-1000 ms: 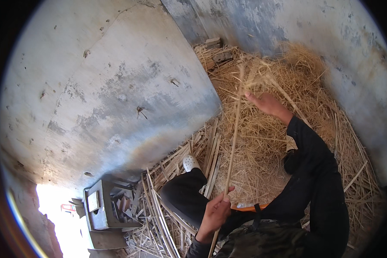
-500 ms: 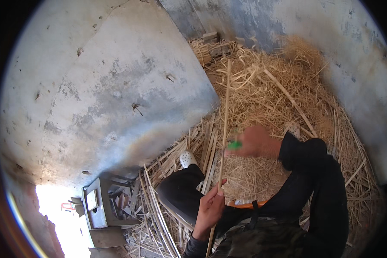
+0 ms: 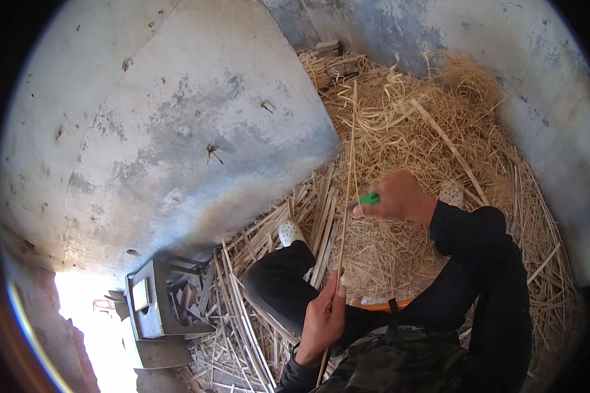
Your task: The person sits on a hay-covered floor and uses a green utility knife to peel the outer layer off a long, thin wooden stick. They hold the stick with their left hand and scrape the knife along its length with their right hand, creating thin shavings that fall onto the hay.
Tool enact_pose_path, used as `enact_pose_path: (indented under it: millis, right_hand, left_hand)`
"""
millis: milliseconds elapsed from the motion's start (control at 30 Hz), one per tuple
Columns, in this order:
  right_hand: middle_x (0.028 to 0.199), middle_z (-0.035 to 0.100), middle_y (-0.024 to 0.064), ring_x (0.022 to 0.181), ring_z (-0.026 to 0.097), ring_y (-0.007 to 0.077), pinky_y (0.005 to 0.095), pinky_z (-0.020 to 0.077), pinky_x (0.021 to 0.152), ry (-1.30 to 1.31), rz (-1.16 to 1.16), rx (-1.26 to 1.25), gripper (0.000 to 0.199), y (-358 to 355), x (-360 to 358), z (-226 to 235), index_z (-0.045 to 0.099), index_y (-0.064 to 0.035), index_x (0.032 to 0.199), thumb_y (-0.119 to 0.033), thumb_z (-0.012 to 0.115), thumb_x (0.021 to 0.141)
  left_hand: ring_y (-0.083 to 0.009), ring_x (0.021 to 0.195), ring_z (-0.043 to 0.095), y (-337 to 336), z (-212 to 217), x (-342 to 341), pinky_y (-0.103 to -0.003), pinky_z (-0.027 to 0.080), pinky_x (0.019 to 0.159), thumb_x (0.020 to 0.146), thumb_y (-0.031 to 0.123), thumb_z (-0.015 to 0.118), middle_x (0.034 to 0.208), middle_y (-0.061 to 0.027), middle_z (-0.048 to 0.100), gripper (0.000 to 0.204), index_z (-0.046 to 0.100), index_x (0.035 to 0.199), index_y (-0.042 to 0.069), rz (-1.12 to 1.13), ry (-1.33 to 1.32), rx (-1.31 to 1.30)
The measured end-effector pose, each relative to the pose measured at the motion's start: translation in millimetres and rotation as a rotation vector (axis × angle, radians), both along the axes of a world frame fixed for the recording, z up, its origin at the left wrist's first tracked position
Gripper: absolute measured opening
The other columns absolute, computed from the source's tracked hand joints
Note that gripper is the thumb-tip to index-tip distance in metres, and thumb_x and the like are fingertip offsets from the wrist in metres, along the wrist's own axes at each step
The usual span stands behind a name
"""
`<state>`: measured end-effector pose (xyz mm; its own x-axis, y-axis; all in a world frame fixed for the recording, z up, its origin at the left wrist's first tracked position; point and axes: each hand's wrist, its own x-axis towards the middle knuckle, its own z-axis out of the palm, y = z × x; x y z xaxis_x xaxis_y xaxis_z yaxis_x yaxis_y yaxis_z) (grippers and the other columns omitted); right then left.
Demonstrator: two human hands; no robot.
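A long, thin bamboo strip (image 3: 347, 216) runs away from my lap, with its far tip over the pile of shavings. My left hand (image 3: 325, 313) is closed around its near part, thumb along the strip. My right hand (image 3: 403, 195) grips a knife by its green handle (image 3: 370, 198). The short dark blade (image 3: 352, 205) points left and lies at the strip, partway up; I cannot tell if it touches. Pale shavings (image 3: 426, 124) cover the floor beyond my hands.
Loose strips (image 3: 321, 216) lie left of my hands, near a white perforated shoe (image 3: 290, 232). A longer slat (image 3: 449, 150) rests on the shavings. A grey box-like stand (image 3: 156, 321) is at lower left. Walls (image 3: 177, 131) rise on both sides; an orange edge (image 3: 380, 304) shows by my lap.
My right hand, blurred before, has moved a little farther up along the strip with the knife. My left hand keeps its hold, nearly in place. The view has shifted slightly.
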<state>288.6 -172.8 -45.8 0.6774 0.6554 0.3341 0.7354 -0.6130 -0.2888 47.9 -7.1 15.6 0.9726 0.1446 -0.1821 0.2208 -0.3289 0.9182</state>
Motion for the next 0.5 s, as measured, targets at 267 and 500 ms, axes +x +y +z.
enact_pose_path:
  millis: [267,500]
  right_hand:
    - [0.038,0.028,-0.0020,0.033,0.028,0.0125,0.0337,0.0237,0.033,-0.001,0.040,-0.060,0.075,3.5,-9.6,-9.0,0.046,-0.0157,0.047,-0.083,0.041,0.080]
    - [0.039,0.030,-0.0037,0.033,0.029,0.0121,0.0316,0.0225,0.033,-0.066,-0.013,0.037,0.076,-3.5,0.4,-2.8,0.043,-0.0147,0.046,-0.082,0.039,0.081]
  left_hand:
    - [-0.0030,0.067,0.039,0.1,8.3,-5.2,-0.018,0.037,0.060,0.102,0.016,0.046,0.084,-0.0005,0.054,0.041,0.044,0.137,-0.004,-0.043,0.064,0.032]
    - [-0.0030,0.072,0.040,-2.9,10.8,-7.2,-0.019,0.039,0.064,0.103,0.017,0.044,0.098,-0.0050,0.058,0.041,0.043,0.138,-0.004,-0.052,0.092,-0.034]
